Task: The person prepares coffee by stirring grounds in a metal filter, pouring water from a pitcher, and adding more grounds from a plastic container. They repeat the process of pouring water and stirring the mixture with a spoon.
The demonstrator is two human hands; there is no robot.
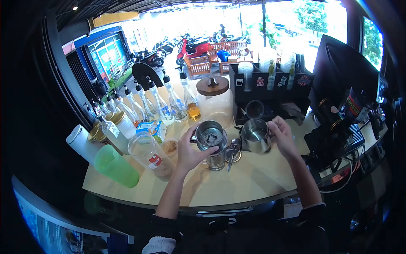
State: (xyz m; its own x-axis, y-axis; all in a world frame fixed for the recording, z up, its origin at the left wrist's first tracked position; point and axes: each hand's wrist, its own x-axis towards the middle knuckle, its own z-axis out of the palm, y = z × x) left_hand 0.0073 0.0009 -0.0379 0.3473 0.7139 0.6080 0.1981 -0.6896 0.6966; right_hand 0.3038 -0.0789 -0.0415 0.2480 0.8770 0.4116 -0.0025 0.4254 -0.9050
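Note:
My left hand (192, 151) is wrapped round a metal cup (211, 136) with dark bits showing inside it. The cup sits over a clear glass vessel (216, 162) on the counter. At the right, my right hand (282, 134) grips the handle side of a steel pitcher (256, 136); its inside looks shiny, and its contents are unclear. Between the two vessels lie a spoon (230, 159) and a small round metal lid (235, 154). Left of my left hand stands a small cup with brown contents (170, 147).
A green cup (116, 166) and a tall clear cup (151, 155) stand at the left. Pump bottles (160, 103) line the back left. A large jar with a wooden lid (215, 103), a black cup holder (270, 94) and a dark machine (327, 137) are behind and right.

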